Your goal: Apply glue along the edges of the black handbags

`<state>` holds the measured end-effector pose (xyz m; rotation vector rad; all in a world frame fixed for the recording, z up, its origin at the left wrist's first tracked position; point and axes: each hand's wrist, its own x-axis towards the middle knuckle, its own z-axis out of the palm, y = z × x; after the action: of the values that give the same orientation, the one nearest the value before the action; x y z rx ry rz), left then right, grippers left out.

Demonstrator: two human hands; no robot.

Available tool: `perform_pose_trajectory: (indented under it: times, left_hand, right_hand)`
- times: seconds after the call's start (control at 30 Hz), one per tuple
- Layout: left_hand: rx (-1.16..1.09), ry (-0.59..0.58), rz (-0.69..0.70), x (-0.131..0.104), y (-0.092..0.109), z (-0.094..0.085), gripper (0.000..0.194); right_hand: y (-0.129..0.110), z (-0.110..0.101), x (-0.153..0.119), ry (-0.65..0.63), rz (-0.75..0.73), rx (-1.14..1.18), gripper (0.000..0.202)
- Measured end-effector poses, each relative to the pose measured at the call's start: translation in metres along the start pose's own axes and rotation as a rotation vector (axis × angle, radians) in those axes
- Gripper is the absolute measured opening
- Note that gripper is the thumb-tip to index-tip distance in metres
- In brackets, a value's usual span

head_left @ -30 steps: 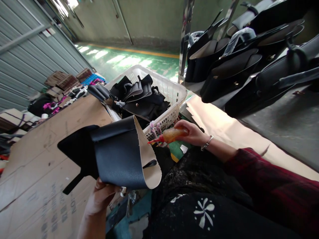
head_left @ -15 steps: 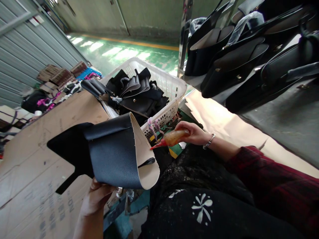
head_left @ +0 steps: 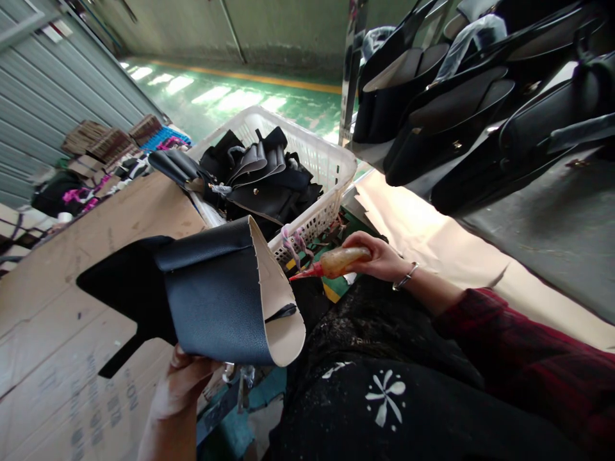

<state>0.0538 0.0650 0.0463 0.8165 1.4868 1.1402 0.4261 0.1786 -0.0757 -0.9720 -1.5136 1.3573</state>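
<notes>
A black leather bag piece (head_left: 216,294), folded round so its pale inner side shows at the right end, is held up over the cardboard. My left hand (head_left: 187,378) is closed on its lower edge, some fingers hidden behind it. A dark pointed flap and a narrow strap stick out at its left. My right hand (head_left: 379,256) is wrapped round a small amber squeeze bottle (head_left: 343,261) with a red nozzle. The nozzle tip points left, at the rim of the bag piece; whether it touches, I cannot tell.
A white plastic basket (head_left: 331,150) full of black leather pieces stands ahead. Printed cardboard (head_left: 43,346) covers the surface at left. Black bags (head_left: 446,134) fill a rack at right, beside brown paper (head_left: 432,250). Stacked bundles (head_left: 103,144) lie at far left.
The bottle is now more level, its nozzle tip slightly higher and nearer the upper part of the rim. The bag piece stays in my left hand. The whole view has shifted a little.
</notes>
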Motion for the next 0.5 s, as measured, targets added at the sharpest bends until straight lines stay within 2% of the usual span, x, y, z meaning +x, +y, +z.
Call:
perform_pose_trajectory:
  times: [0.1,0.23,0.5]
  left_hand:
    - [-0.002,0.034,0.001,0.000,0.001,0.002,0.020]
    - [0.012,-0.014,0.021,0.000,-0.002,0.001,0.020]
    - [-0.035,-0.047,0.012,-0.001,-0.009,-0.004,0.020]
  right_hand:
    - [0.004,0.008,0.005,-0.006,0.006,0.073,0.050]
    - [0.012,0.016,0.008,-0.018,0.044,0.128,0.049]
    - [0.014,0.012,-0.014,-0.138,0.202,0.174,0.050]
